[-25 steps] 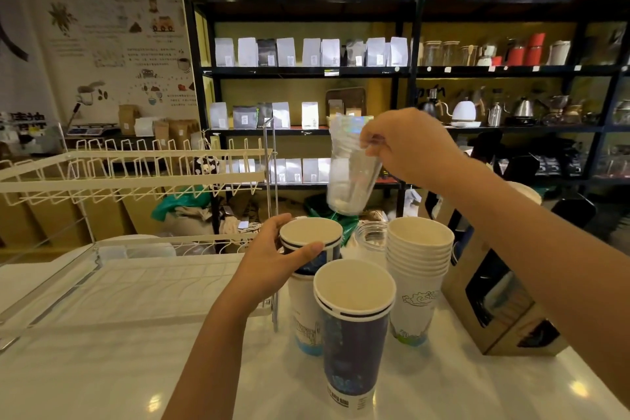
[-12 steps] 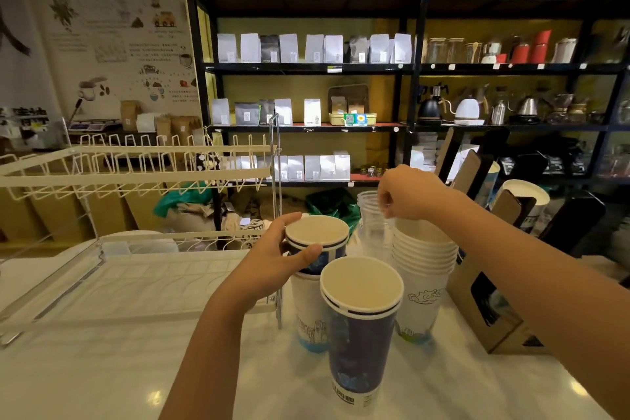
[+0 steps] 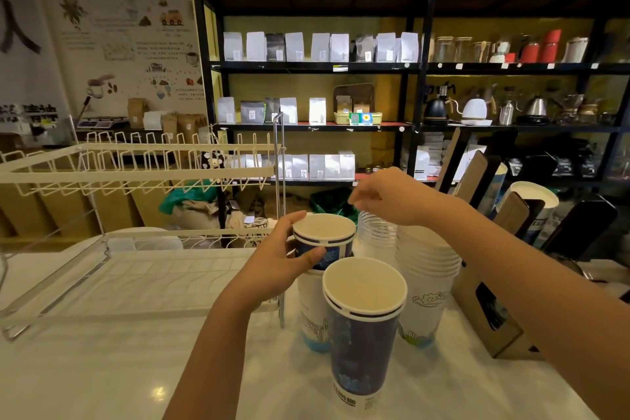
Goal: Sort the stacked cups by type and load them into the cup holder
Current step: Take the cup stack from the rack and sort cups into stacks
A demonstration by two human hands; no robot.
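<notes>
My left hand (image 3: 279, 264) grips the rim of a dark blue paper cup (image 3: 324, 237) that tops a stack whose lower cup (image 3: 313, 312) is white with blue print. A tall dark blue paper cup (image 3: 364, 331) stands alone in front of it. To the right is a stack of white paper cups (image 3: 426, 278). Behind them stands a short stack of clear plastic cups (image 3: 375, 237). My right hand (image 3: 392, 196) hovers just above the clear cups, fingers loosely curled and empty. The brown cardboard cup holder (image 3: 484, 317) stands at the right.
A white wire dish rack (image 3: 136, 176) with a drip tray (image 3: 146, 278) fills the counter's left side; its metal post (image 3: 281, 215) stands right beside my left hand. Black shelves (image 3: 317, 66) of bags and kettles lie behind. More cardboard sleeves and a cup (image 3: 535, 201) stand far right.
My right hand brought a clear plastic cup down from chest height onto the clear stack behind the white cups and let go. My left hand stayed on the blue cup.
</notes>
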